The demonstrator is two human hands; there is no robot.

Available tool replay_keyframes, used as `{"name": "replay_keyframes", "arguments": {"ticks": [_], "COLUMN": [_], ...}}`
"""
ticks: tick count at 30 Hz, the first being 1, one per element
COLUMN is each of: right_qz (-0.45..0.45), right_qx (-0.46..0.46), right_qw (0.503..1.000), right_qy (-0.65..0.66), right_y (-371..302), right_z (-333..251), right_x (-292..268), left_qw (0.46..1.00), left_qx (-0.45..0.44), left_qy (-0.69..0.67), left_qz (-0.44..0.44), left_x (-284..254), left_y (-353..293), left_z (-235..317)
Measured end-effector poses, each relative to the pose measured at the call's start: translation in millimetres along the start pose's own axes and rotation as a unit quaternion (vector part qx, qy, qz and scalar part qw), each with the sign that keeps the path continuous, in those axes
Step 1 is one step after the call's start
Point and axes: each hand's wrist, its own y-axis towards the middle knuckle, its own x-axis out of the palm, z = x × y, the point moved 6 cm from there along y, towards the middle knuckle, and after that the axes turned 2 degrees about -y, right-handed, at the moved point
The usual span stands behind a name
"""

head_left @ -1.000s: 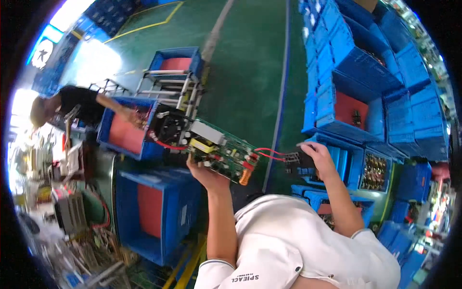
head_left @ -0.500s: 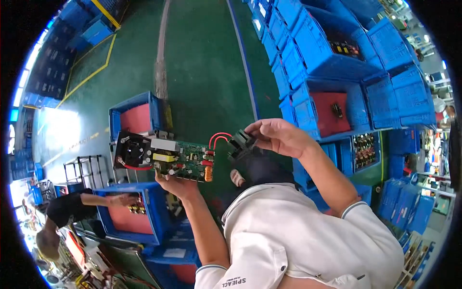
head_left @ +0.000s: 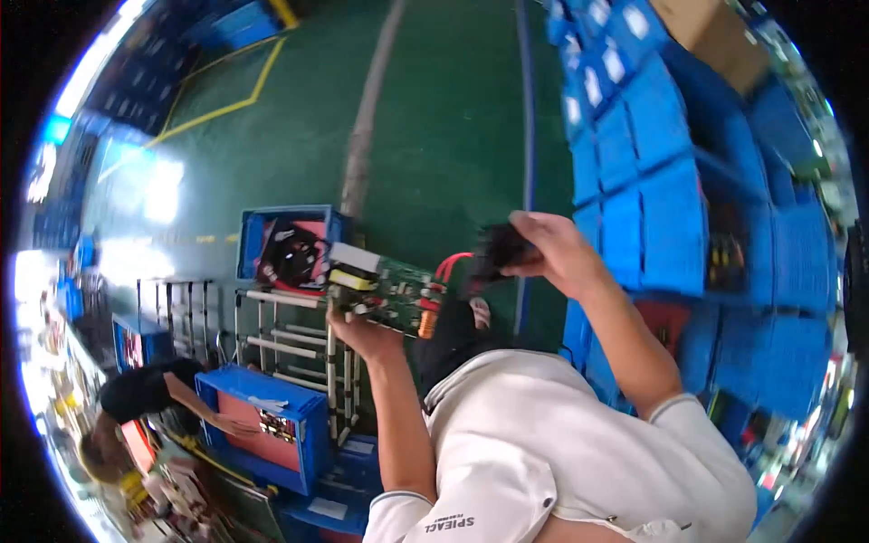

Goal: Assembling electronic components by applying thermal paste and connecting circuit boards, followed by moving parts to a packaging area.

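Left hand (head_left: pixel 367 337)'s got a grip on the green circuit board (head_left: pixel 395 288) near mid-frame, right hand (head_left: pixel 563 255)'s pinching a blurry black part (head_left: pixel 496 253), red wires (head_left: pixel 450 263) linking them. Unlike half a second ago, the fan (head_left: pixel 291 257) overlaps the centre-left blue bin (head_left: pixel 246 246), so the wired-up pieces are probably shifting together.

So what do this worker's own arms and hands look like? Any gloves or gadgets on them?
No gadgets or cables show. The left hand and right hand are human and ungloved, and the forearms are bare, with no watch visible. The short sleeves are white, with a thin dark stripe near the cuff.
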Motion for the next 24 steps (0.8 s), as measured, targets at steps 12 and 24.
{"name": "replay_keyframes", "arguments": {"ticks": [12, 24], "right_qz": [-0.048, -0.191], "right_qx": [0.008, -0.261], "right_qw": [0.999, 0.851], "right_qy": [0.024, -0.412], "right_y": [281, 534], "right_z": [-101, -314], "right_x": [-70, 118], "left_qw": [0.979, 0.989], "left_qx": [0.026, 0.060], "left_qy": [-0.170, -0.134], "left_qz": [-0.105, 0.008], "left_x": [204, 356], "left_y": [236, 459], "left_z": [-7, 60]}}
